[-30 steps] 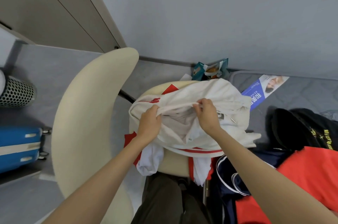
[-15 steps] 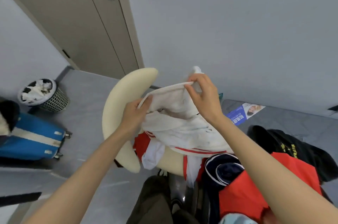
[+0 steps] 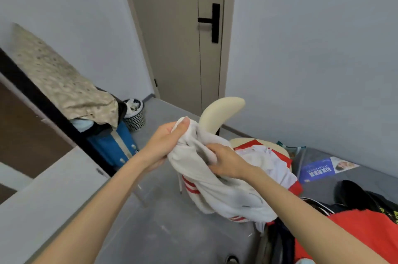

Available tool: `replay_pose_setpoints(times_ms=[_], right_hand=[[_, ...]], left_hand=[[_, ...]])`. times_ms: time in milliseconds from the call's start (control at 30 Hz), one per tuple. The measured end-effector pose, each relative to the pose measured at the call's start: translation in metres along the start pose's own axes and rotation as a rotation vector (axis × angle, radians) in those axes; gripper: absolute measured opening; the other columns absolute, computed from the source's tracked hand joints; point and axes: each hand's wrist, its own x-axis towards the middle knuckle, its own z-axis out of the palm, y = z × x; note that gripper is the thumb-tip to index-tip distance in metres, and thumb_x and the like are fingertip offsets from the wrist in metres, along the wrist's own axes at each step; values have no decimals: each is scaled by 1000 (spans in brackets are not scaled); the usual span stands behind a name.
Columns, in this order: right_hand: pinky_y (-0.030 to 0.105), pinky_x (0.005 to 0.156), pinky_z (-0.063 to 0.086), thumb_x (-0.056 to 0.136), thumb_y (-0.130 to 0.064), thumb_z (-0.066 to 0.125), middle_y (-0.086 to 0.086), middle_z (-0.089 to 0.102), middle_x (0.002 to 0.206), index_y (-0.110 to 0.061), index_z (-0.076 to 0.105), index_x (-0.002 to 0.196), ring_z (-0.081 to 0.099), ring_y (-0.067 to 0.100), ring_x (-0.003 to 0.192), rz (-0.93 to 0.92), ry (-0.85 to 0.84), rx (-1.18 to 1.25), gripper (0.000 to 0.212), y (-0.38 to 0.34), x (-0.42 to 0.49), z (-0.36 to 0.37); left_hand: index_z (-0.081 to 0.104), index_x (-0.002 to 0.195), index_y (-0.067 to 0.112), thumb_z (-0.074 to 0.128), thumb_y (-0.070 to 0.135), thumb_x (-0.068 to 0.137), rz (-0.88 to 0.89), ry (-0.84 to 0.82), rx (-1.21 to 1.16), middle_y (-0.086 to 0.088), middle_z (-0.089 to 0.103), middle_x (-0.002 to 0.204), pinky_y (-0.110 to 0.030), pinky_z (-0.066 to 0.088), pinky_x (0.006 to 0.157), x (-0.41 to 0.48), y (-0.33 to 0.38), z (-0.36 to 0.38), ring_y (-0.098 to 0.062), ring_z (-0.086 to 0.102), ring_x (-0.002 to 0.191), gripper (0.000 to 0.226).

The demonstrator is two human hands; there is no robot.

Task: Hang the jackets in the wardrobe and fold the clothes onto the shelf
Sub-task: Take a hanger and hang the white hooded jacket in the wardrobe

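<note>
Jacket's up off the chair now. Left grip (image 3: 163,145) is closed on a bunched edge of the white jacket (image 3: 226,194), thumb on top. Right grip (image 3: 226,162) is closed on the cloth just beside it, knuckles toward me. The rest of the jacket hangs below and right of both grips, red stripes showing, off the seat of the chair (image 3: 221,110) behind them.

A second ago it lay heaped on that seat with both grips pinching its upper edge; half a second ago it was half raised. The view has swung up too: the door (image 3: 178,37) now sits beyond the grips. A white-and-red piece (image 3: 271,160) lies on the seat past the right grip.

I read this as pickup done, hanging next. I can't make out a hanger or wardrobe rail.
</note>
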Motion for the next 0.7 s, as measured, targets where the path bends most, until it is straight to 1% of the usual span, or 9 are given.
replay_pose_setpoints(times_ms=[100, 133, 300, 367, 433, 500, 567, 633, 700], right_hand=[[37, 71, 48, 82, -9, 59, 0, 67, 89, -17, 64, 91, 58, 19, 79, 21, 171, -102, 13, -43, -7, 43], [37, 67, 46, 79, -4, 57, 1, 67, 84, -18, 64, 86, 56, 21, 75, 25, 239, -149, 17, -57, -10, 54], [35, 73, 34, 80, -3, 52, 6, 68, 90, -24, 67, 111, 55, 30, 90, -10, 462, -381, 40, -126, -27, 89], [33, 74, 24, 85, -7, 50, 7, 64, 85, -24, 65, 110, 50, 28, 89, -36, 464, -412, 34, -153, -32, 94], [32, 76, 22, 87, -12, 49, 3, 60, 76, -28, 65, 97, 44, 23, 84, -92, 446, -401, 25, -180, -36, 96], [34, 76, 28, 88, -18, 49, -2, 52, 68, -32, 58, 79, 44, 24, 83, -128, 365, -442, 19, -205, -42, 97], [35, 65, 30, 91, -22, 51, -5, 44, 62, -30, 44, 67, 47, 27, 79, -118, 248, -518, 26, -223, -50, 102], [35, 59, 34, 93, -23, 51, -3, 49, 67, -29, 42, 66, 50, 27, 75, -89, 172, -508, 29, -234, -60, 108], [39, 67, 42, 94, -22, 50, 4, 60, 78, -24, 55, 79, 56, 30, 80, -78, 140, -456, 17, -240, -69, 116]], left_hand=[[75, 73, 23, 52, 56, 77, 5, -5, -42, -8, 73, 81, -22, 53, 61, -55, -6, -42, -16, 68, 73, 41], [75, 75, 22, 52, 55, 78, 18, 19, -54, -8, 73, 82, -22, 53, 61, -73, -9, -58, -16, 69, 73, 40], [62, 89, -9, 59, 43, 89, 134, 344, 144, -13, 58, 76, -30, 37, 65, -144, -27, -143, -19, 52, 71, 52], [57, 80, -11, 59, 39, 91, 170, 442, 254, -10, 49, 70, -26, 30, 57, -166, -32, -169, -16, 44, 64, 51], [53, 75, -8, 54, 38, 94, 200, 541, 383, -7, 46, 64, -21, 26, 49, -186, -34, -191, -17, 41, 61, 49], [55, 76, 2, 47, 35, 98, 257, 596, 503, -2, 50, 70, -16, 30, 53, -201, -35, -209, -16, 45, 68, 41], [57, 84, 12, 41, 33, 101, 295, 604, 584, 3, 54, 79, -12, 32, 60, -213, -36, -219, -15, 49, 76, 32], [53, 90, 16, 36, 35, 102, 250, 613, 593, 6, 53, 80, -23, 34, 64, -220, -37, -220, -20, 53, 81, 28], [49, 104, 20, 36, 33, 102, 221, 562, 485, 12, 54, 93, -30, 37, 72, -229, -36, -217, -22, 55, 97, 18]])
